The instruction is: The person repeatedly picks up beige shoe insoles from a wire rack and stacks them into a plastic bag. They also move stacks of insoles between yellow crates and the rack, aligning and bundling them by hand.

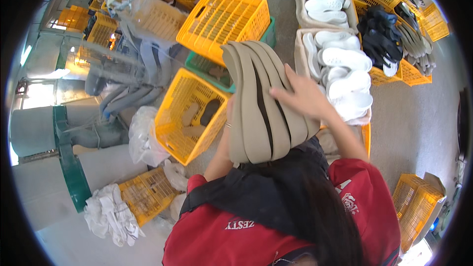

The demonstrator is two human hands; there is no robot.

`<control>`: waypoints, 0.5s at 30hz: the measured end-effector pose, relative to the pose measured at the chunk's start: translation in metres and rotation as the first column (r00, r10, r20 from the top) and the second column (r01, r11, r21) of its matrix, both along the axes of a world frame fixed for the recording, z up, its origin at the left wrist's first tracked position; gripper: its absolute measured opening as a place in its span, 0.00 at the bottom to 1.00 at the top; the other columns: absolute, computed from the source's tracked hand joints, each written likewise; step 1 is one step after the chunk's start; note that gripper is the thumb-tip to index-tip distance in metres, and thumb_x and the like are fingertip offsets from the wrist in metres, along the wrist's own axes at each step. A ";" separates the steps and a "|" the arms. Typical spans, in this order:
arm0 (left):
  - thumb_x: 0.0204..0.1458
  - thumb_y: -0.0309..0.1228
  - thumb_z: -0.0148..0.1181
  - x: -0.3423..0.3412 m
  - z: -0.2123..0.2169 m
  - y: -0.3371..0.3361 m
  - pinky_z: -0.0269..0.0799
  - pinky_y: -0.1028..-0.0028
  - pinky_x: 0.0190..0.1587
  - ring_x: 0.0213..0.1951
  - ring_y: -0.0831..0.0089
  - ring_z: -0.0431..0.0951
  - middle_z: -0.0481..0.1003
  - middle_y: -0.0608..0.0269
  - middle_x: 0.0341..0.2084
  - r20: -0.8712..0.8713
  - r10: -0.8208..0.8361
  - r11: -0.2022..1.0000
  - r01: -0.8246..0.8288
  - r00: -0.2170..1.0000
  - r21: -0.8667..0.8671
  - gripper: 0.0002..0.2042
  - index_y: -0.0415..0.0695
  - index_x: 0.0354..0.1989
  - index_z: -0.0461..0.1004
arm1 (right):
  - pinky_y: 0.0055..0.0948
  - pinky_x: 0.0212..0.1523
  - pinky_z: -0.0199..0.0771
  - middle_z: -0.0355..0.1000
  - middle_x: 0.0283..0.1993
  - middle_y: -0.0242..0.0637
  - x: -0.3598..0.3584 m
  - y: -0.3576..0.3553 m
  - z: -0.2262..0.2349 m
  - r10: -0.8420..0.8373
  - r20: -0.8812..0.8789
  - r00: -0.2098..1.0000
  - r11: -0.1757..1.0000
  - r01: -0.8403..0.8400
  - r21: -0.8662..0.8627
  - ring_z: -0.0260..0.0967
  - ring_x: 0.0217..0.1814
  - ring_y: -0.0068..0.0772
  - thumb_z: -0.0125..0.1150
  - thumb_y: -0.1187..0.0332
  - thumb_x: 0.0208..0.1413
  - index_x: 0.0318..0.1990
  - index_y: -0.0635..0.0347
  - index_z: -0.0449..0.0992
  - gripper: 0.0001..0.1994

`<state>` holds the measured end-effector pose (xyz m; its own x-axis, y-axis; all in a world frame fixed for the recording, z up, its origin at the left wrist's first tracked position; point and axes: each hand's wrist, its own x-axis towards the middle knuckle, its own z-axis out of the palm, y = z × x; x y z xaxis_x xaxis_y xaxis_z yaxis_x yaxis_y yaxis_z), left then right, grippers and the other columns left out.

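A stack of several beige shoe soles [261, 113] stands on edge in front of my chest, with dark gaps between some of them. My left hand [230, 112] supports its left side; most of that hand is hidden behind the soles, and its fingers do not show. Across the right side of the stack lies my right hand [303, 93], fingers stretched out and apart, touching the outer soles. Just left of the stack, a yellow crate [167, 118] holds a few loose beige and dark soles.
Another yellow crate [221, 19] sits on a green crate [197, 64] ahead. To the right are containers of white soles [345, 59] and a pile of black soles [379, 34]. Grey machinery with a green band [69, 157] fills the left. A plastic bag [146, 138] hangs beside the near crate.
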<state>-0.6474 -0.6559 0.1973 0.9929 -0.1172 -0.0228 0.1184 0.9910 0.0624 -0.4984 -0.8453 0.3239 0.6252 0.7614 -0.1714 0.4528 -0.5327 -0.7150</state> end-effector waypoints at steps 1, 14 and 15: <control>0.60 0.52 0.47 0.031 0.015 0.011 0.63 0.54 0.64 0.64 0.46 0.61 0.60 0.43 0.62 -0.019 -0.028 1.000 0.028 0.999 0.013 0.34 0.38 0.67 0.54 | 0.37 0.51 0.71 0.75 0.46 0.55 0.053 0.017 0.010 0.062 -0.040 0.997 0.998 -0.063 -0.031 0.71 0.53 0.53 0.50 0.37 0.56 0.63 0.75 0.60 0.44; 0.61 0.50 0.48 0.350 0.066 0.107 0.73 0.52 0.58 0.63 0.30 0.55 0.52 0.27 0.62 -0.333 -0.232 0.883 0.055 0.914 -0.466 0.36 0.31 0.66 0.50 | 0.38 0.52 0.75 0.70 0.59 0.38 0.456 0.173 -0.032 0.263 -0.812 0.521 0.964 -0.116 0.238 0.71 0.57 0.33 0.51 0.45 0.61 0.64 0.56 0.65 0.31; 0.62 0.50 0.48 0.371 0.064 0.121 0.72 0.52 0.59 0.63 0.31 0.56 0.52 0.28 0.62 -0.284 -0.213 0.906 0.080 0.935 -0.417 0.36 0.31 0.66 0.51 | 0.38 0.52 0.75 0.71 0.59 0.37 0.476 0.185 -0.023 0.192 -0.818 0.543 0.981 -0.077 0.180 0.71 0.57 0.33 0.51 0.46 0.61 0.65 0.56 0.65 0.30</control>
<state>-0.2760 -0.5345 0.2616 0.9107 -0.3263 -0.2531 0.2115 0.8950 -0.3928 -0.0225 -0.6604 0.3005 0.1375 0.8729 -0.4681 -0.3116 -0.4104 -0.8570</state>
